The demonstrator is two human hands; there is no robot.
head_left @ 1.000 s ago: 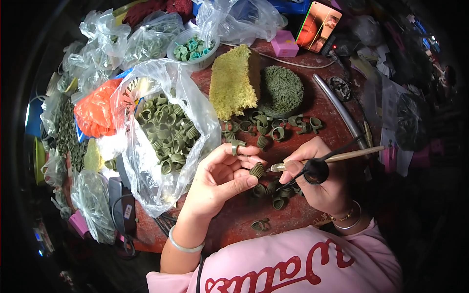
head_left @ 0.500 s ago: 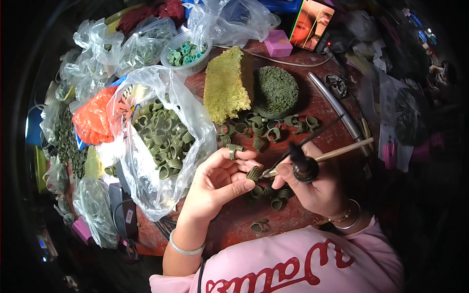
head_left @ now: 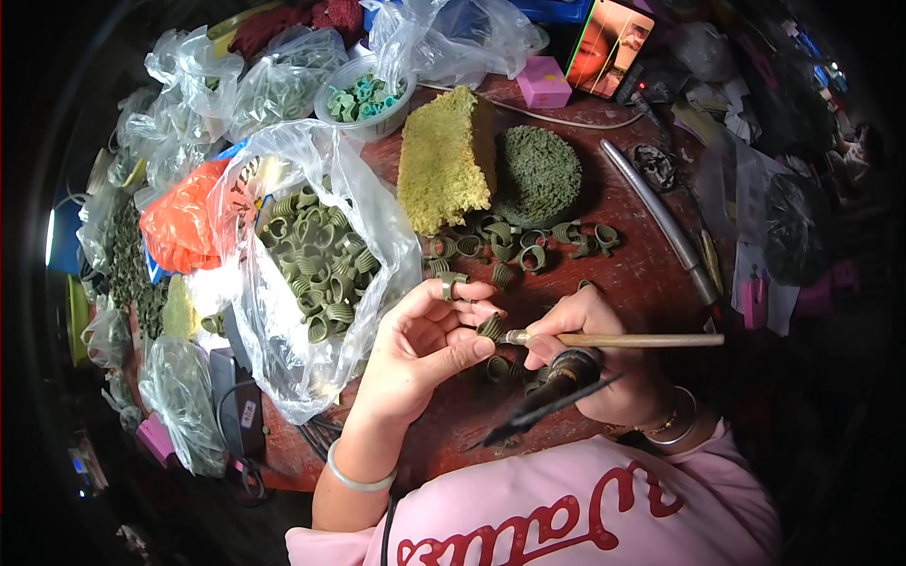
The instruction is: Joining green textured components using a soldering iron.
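Observation:
Between the thumb and fingertips of my left hand (head_left: 413, 357) is a small ribbed dark green ring (head_left: 492, 327). A second green ring (head_left: 453, 285) sits around that hand's index finger. My right hand (head_left: 587, 314) is closed on a slim wooden-handled brush (head_left: 632, 341), lying nearly level, its pale ferrule end at the held ring. The same hand also carries a dark pen-like tool (head_left: 569, 370) with a round collar, slanting below the brush; its black end is blurred. Several more green rings (head_left: 498, 368) lie on the table below the hands, partly hidden.
An open clear plastic bag (head_left: 396, 236) full of green rings stands to the left. Beyond the hands are loose rings (head_left: 533, 255), a yellow sponge block (head_left: 439, 160) and a round dark green pad (head_left: 538, 174). A silver rod (head_left: 651, 208) lies to the right; a lit phone (head_left: 609, 52) stands behind.
My right hand has turned the brush from a slant to nearly level. The dark tool has swung down toward me, below the brush. My left hand has barely moved.

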